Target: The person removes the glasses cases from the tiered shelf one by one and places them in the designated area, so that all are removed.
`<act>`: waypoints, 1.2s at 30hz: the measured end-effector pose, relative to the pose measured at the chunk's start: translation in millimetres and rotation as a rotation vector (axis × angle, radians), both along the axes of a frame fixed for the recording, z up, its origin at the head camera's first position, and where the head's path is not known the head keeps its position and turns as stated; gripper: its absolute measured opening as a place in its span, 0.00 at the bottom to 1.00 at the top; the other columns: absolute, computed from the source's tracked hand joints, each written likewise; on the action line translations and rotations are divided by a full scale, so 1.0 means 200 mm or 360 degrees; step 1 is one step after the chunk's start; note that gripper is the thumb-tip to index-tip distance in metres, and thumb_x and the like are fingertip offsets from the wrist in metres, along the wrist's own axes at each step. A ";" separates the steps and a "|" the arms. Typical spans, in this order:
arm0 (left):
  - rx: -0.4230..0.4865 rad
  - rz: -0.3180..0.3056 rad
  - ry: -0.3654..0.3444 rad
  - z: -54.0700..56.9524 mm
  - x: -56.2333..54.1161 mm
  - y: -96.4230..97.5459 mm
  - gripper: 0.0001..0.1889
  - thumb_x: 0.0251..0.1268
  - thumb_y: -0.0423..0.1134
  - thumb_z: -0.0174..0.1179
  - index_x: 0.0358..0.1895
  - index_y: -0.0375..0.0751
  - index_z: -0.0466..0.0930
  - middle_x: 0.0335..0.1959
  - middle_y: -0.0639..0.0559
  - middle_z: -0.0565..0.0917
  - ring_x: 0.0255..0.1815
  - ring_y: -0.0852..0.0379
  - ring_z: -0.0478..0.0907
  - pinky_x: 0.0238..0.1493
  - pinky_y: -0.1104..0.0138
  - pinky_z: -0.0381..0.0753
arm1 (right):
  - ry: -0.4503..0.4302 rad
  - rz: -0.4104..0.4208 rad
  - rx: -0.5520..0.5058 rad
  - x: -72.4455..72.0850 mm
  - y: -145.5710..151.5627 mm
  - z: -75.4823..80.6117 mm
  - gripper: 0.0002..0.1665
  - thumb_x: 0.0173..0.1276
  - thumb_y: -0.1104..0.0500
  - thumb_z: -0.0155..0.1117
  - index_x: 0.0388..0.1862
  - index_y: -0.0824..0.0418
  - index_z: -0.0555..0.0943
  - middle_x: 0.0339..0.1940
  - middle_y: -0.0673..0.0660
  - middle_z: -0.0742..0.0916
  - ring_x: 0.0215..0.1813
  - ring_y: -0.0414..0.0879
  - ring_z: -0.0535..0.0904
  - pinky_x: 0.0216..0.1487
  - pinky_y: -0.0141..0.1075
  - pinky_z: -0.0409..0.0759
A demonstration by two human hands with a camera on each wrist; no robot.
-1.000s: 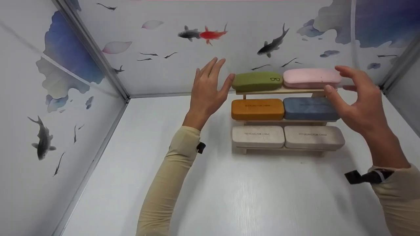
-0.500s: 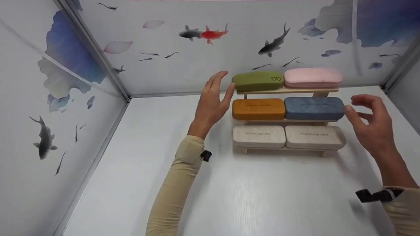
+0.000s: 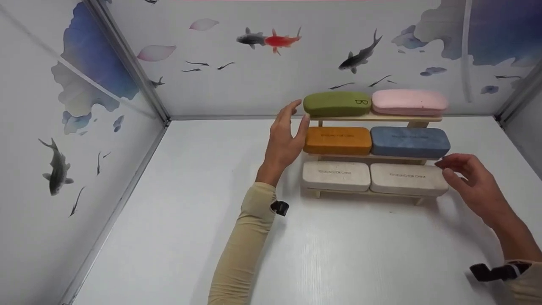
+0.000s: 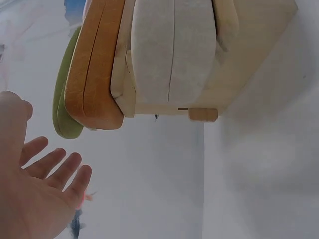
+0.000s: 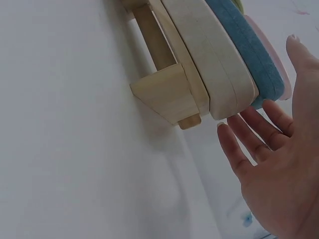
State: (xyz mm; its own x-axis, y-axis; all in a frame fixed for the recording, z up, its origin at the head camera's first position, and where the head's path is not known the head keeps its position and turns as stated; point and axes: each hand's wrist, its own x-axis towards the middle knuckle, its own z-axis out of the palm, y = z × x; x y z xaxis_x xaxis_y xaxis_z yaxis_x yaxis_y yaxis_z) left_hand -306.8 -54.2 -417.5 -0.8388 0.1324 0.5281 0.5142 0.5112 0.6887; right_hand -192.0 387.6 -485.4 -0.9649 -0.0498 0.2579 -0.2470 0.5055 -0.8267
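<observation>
Six-sided views aside, several glasses cases sit in pairs on a three-step wooden rack (image 3: pixel 381 193). On top are a green case (image 3: pixel 336 104) and a pink case (image 3: pixel 408 101); in the middle, an orange case (image 3: pixel 338 141) and a blue case (image 3: pixel 410 142); at the bottom, a left white case (image 3: pixel 335 176) and a right white case (image 3: pixel 408 179). My left hand (image 3: pixel 284 142), fingers loosely spread, is by the left ends of the green and orange cases. Beside the right white case's end is my right hand (image 3: pixel 476 186), fingers relaxed; contact cannot be told.
The rack stands on a white table (image 3: pixel 338 254). Behind it rises a white back wall (image 3: pixel 203 93) printed with fish, and a similar side wall (image 3: pixel 25 127) closes off the left. Metal framing (image 3: pixel 148 95) runs up the corner.
My right hand has come down along the rack's right side, from the pink case to the right white case. The left hand has lowered slightly and shifted right. The cases stay put.
</observation>
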 end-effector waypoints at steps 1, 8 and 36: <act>0.0028 -0.0012 -0.0003 0.00 0.00 0.01 0.29 0.88 0.54 0.53 0.81 0.43 0.68 0.79 0.49 0.75 0.78 0.51 0.75 0.78 0.56 0.78 | -0.0019 0.0024 0.0012 0.00 0.00 -0.01 0.24 0.86 0.60 0.58 0.76 0.61 0.69 0.63 0.38 0.80 0.68 0.27 0.72 0.58 0.12 0.69; 0.0166 -0.0106 -0.0054 -0.03 -0.01 0.03 0.31 0.87 0.54 0.54 0.83 0.45 0.65 0.82 0.50 0.72 0.78 0.49 0.75 0.76 0.52 0.80 | -0.0162 0.0115 0.0065 0.03 0.01 -0.04 0.36 0.81 0.61 0.67 0.82 0.60 0.65 0.71 0.36 0.75 0.68 0.25 0.70 0.57 0.11 0.71; 0.0018 -0.0380 -0.0386 0.02 -0.15 0.03 0.48 0.79 0.56 0.65 0.89 0.45 0.47 0.87 0.49 0.62 0.85 0.53 0.65 0.82 0.60 0.72 | -0.0325 0.0321 0.0072 0.04 0.07 -0.16 0.47 0.77 0.59 0.73 0.88 0.59 0.61 0.68 0.31 0.81 0.59 0.28 0.84 0.52 0.23 0.85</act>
